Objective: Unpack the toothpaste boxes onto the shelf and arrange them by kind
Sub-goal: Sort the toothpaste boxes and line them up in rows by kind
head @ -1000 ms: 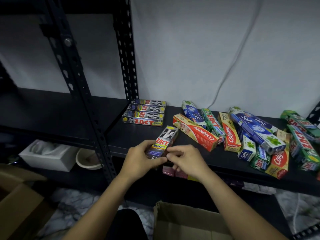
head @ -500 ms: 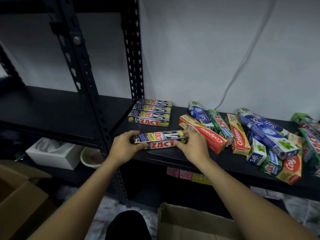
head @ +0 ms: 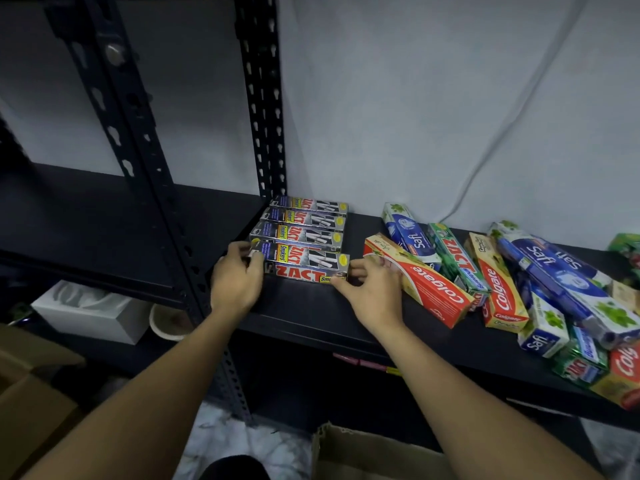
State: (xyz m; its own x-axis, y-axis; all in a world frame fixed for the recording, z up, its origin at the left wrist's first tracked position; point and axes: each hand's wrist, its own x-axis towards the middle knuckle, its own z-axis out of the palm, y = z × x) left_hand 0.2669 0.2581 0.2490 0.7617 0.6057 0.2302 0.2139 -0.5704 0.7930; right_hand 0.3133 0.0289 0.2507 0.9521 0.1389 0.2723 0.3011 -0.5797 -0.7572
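A grey and red Zact Smokers box (head: 304,264) lies on the black shelf (head: 311,317), pressed against the front of a row of three matching Zact boxes (head: 304,220). My left hand (head: 235,278) grips its left end. My right hand (head: 372,289) holds its right end with the fingertips. To the right lies a loose heap: a red Colgate box (head: 426,282), a blue Safi box (head: 412,233), a green Zact box (head: 457,258), a yellow Colgate box (head: 498,285) and more Safi boxes (head: 561,271).
A black slotted upright (head: 138,140) stands left of my left hand, another upright (head: 266,98) behind the Zact row. Below the shelf sit a white box (head: 90,313) and a bowl (head: 166,323). Cardboard boxes (head: 374,455) stand on the floor. A white cable (head: 485,157) hangs on the wall.
Both hands turned the Zact box from lengthwise to crosswise, set it on the shelf and slid it back against the row of matching boxes.
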